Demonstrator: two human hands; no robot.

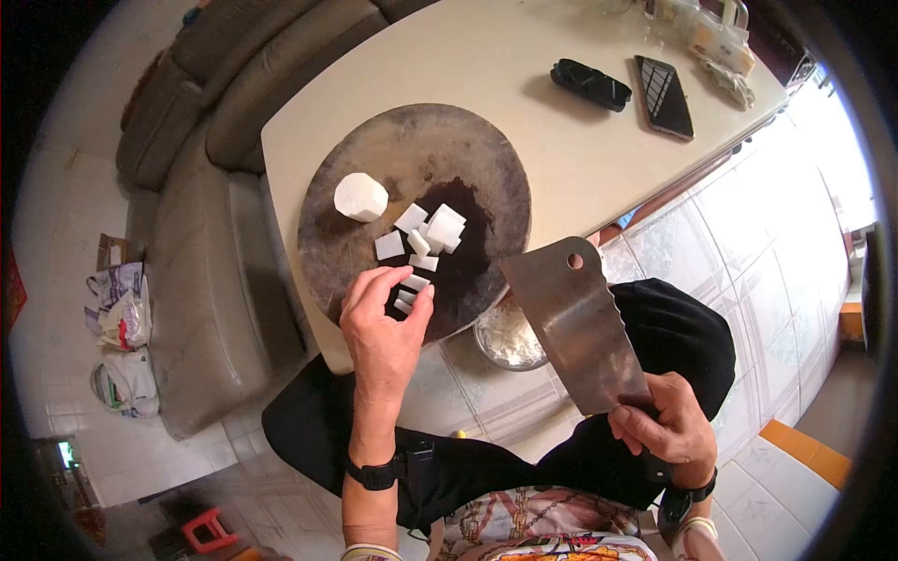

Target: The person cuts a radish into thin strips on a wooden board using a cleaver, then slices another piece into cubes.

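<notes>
A round, dark-stained wooden chopping board (355,271) lies at the table's near end. On it sit a thick white chunk (361,197), which looks like daikon radish, and several flat cut daikon pieces (446,227) in a loose group. My left hand (379,313) is over the board's near edge, thumb and forefinger closed around a small daikon slice (414,281). My right hand (666,421) grips the handle of a broad cleaver (585,327). The blade is held up, off the board to the right, above my lap. Part of its handle is hidden by my fingers.
Below the board's right edge is a metal bowl (482,348) of white shreds, partly behind the cleaver. Farther along the table (440,56) lie a black case (590,85) and a phone (664,97). A grey sofa (210,290) stands on the left; bags (123,327) lie beyond it.
</notes>
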